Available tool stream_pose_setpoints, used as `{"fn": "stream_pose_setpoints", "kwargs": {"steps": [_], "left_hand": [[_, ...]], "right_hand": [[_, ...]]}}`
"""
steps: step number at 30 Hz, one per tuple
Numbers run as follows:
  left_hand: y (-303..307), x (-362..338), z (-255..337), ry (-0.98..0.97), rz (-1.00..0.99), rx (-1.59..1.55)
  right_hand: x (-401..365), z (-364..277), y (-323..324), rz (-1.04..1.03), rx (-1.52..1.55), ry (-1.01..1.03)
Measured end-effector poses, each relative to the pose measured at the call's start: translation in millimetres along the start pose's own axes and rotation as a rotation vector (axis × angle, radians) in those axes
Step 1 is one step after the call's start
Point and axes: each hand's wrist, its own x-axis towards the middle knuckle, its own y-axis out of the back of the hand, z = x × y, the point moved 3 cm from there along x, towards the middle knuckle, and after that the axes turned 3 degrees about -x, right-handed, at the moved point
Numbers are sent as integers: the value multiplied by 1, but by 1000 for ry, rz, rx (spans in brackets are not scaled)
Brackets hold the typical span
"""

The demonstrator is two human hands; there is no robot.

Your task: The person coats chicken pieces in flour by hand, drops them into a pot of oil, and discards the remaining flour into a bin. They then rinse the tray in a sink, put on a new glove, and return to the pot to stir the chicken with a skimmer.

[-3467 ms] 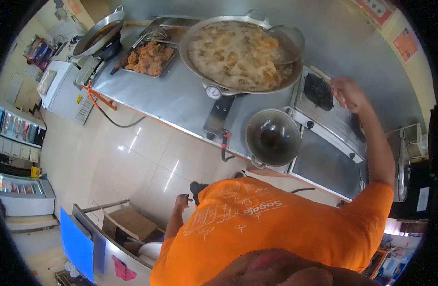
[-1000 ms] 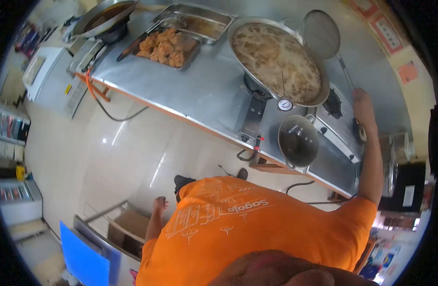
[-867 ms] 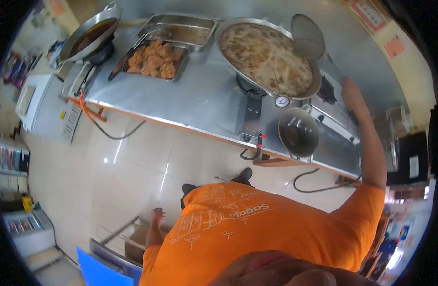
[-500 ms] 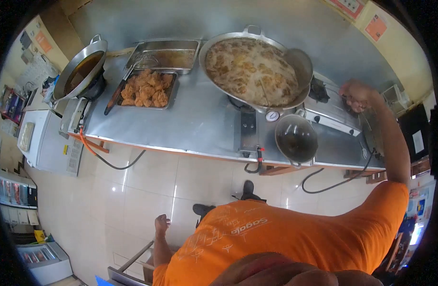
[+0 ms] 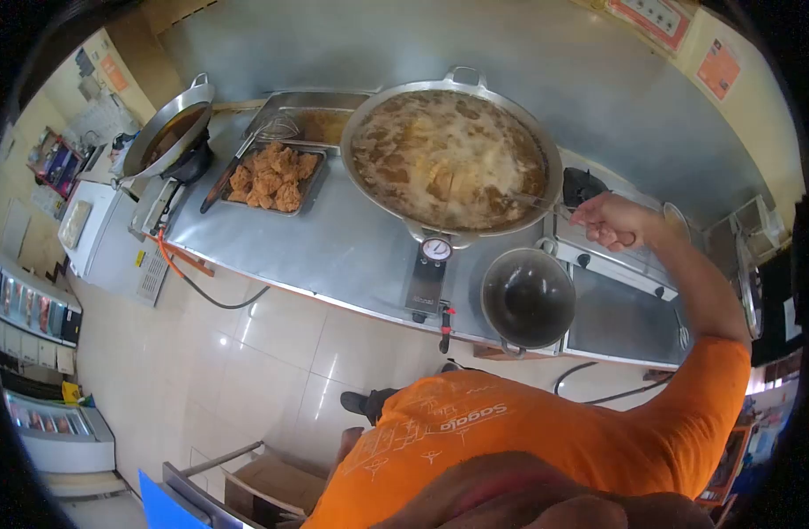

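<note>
My right hand (image 5: 609, 220) is closed on the handle of a metal utensil (image 5: 538, 203), whose far end dips into the bubbling oil at the right side of a large wok (image 5: 453, 78). A round thermometer (image 5: 436, 249) sits at the wok's front rim. My left hand (image 5: 350, 437) hangs low beside the orange shirt, mostly hidden, and its fingers cannot be made out. Fried pieces (image 5: 268, 179) lie piled in a metal tray (image 5: 309, 187) left of the wok. A dark empty pan (image 5: 529, 298) stands in front of the wok, to the right.
At the left, a second wok (image 5: 168, 139) holds dark oil. A wire strainer (image 5: 277, 130) rests over a steel tray (image 5: 334, 99) behind the fried pieces. A stove (image 5: 612, 264) lies below my right hand. A drawer-like stand (image 5: 277, 480) is at the lower left.
My right hand has moved left and down toward the wok, and the utensil now reaches into the oil. The round strainer at the wok's right side is no longer raised. My left hand has moved closer to the body.
</note>
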Motion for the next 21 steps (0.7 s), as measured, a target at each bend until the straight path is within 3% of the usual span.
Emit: {"fn": "stream_pose_setpoints", "kwargs": {"steps": [3,5,7,9,13,17,19,21], "left_hand": [[17,5,41,165,278,-81],[32,15,65,86,59,-35],[33,17,68,128,51,-240],[34,17,59,280,261,-701],[98,-4,84,354,181,-547],[108,-22,70,455,133,-701],[109,-19,55,292,198,-494],[76,-22,3,-6,211,-60]], "right_hand": [[26,8,4,-89,70,88],[28,5,-2,-46,145,79],[26,11,-4,-33,214,129],[11,16,2,-43,260,185],[-3,32,10,-11,307,239],[-41,37,-2,84,336,227],[-56,33,-7,144,323,238],[-71,29,-12,196,317,249]]}}
